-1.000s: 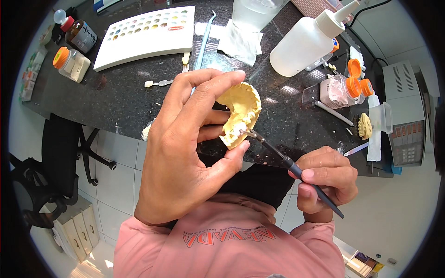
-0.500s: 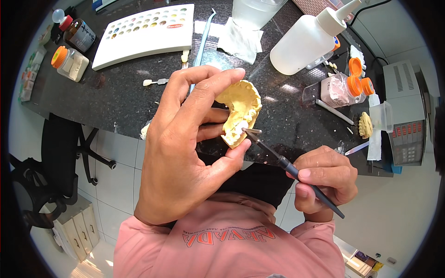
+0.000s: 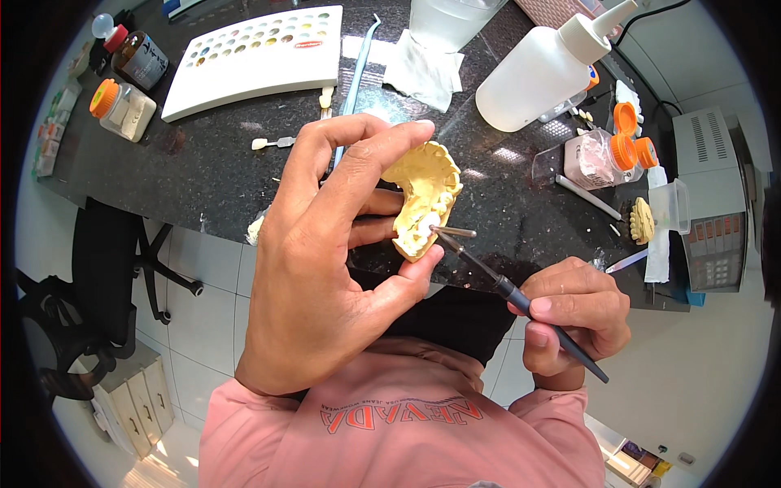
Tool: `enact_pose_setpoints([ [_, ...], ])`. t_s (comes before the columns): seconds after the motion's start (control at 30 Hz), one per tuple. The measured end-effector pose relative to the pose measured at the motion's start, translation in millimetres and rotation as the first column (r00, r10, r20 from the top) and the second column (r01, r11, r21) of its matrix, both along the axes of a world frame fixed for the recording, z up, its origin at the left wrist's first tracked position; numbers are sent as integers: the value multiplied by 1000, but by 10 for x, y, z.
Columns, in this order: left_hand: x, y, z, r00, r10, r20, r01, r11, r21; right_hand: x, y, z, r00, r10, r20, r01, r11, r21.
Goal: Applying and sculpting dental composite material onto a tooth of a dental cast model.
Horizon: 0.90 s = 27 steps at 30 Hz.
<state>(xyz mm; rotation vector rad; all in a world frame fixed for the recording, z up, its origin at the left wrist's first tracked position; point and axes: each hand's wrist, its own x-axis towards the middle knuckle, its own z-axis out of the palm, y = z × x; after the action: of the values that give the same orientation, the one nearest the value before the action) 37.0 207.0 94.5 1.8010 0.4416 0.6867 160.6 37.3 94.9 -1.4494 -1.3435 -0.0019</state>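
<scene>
My left hand (image 3: 313, 252) grips a yellow dental plaster model (image 3: 433, 175), an arch with tooth shapes along its rim. The thumb presses its lower end and the fingers wrap behind and over the top. White material (image 3: 428, 223) sits on a tooth area near the thumb. Between the thumb and fingers of my right hand (image 3: 573, 313) is a slim black-handled tool (image 3: 504, 286) with a metal shank. A short metal rod lies crosswise at its tip, which meets or nearly meets the white material; exact contact cannot be told.
A white palette (image 3: 260, 61) with round coloured wells lies at the far left, near capped jars (image 3: 126, 110). A blue tweezer-like instrument (image 3: 358, 69), a cup of clear liquid (image 3: 451, 24) and a squeeze bottle (image 3: 529, 77) stand behind. Right: pink powder jar (image 3: 594, 159), another model (image 3: 641, 220).
The model, both hands and the tool have shifted very slightly to the right. The crosswise rod at the tool's tip shows longer now. Both grips stay the same.
</scene>
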Motion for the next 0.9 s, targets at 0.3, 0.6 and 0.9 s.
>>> enact_pose_setpoints([
  [0.3,0,1,6,1000,-6,6,6,1000,14,22,-21,-19,1000,28,2,-28,999,37],
  [0.6,15,-3,-9,1000,-17,8,17,1000,5,47,-20,-46,999,33,37,-35,998,46],
  [0.9,41,-17,-33,1000,8,22,-9,999,32,46,-5,-69,995,25,92,-31,998,64],
])
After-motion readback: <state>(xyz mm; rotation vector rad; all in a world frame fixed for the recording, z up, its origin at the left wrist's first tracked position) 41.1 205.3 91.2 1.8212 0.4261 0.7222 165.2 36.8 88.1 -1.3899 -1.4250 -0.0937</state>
